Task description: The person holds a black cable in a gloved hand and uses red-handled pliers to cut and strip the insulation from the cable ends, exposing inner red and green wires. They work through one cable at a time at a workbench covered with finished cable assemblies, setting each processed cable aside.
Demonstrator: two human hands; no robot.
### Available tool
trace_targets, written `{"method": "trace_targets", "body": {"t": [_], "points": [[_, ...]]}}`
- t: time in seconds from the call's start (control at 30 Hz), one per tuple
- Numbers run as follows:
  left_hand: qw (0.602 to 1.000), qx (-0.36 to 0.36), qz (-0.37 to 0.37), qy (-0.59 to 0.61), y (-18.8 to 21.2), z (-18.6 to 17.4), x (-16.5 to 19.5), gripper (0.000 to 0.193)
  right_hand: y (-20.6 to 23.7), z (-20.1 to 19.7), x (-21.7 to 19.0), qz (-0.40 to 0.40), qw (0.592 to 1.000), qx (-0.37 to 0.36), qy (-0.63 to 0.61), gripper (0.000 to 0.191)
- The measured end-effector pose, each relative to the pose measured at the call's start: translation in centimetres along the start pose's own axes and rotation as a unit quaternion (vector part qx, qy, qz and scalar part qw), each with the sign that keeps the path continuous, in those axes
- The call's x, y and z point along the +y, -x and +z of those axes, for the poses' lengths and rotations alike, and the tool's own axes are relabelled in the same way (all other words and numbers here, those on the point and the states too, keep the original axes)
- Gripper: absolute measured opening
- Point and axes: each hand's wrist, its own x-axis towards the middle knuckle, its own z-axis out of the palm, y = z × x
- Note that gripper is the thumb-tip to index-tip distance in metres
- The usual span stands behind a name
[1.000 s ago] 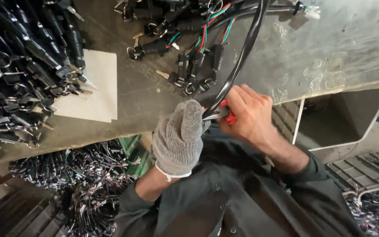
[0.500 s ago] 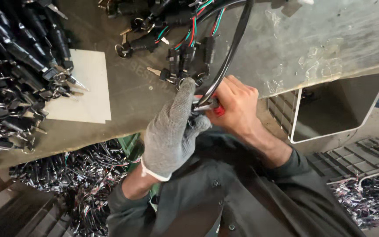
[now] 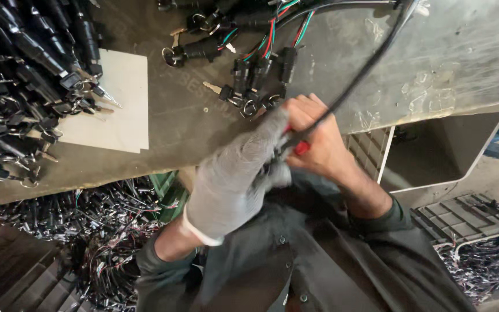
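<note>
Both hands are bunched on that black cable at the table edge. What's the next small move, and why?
Probably keep the gloved left hand steady and work the red-handled tool in the bare right hand on the black cable: both hands meet there, and the cable runs taut up across the table.

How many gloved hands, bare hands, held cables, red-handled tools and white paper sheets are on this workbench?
Left hand in grey knitted glove: 1
Bare right hand: 1
Thin black cable: 1
Small red-handled tool: 1
White rectangular paper sheet: 1
Total: 5
</note>
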Motion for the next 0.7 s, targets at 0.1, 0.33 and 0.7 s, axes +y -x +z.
{"method": "trace_targets", "body": {"t": [0.1,0.33,0.7], "points": [[0.968,0.034,-0.006,-0.248,-0.5,1.2,-0.6,0.072,0.6,0.3,-0.2,0.044,0.996,0.025,0.068,0.041],[0.971,0.179,-0.151,-0.038,-0.3,-4.7,-0.7,0.064,-0.5,-3.2,1.7,0.064,0.954,0.09,0.278,0.068],[0.939,0.121,0.023,-0.321,-2.1,-0.6,-6.6,0.059,-7.8,-5.4,4.4,-0.018,0.938,0.05,0.342,0.036]]}}
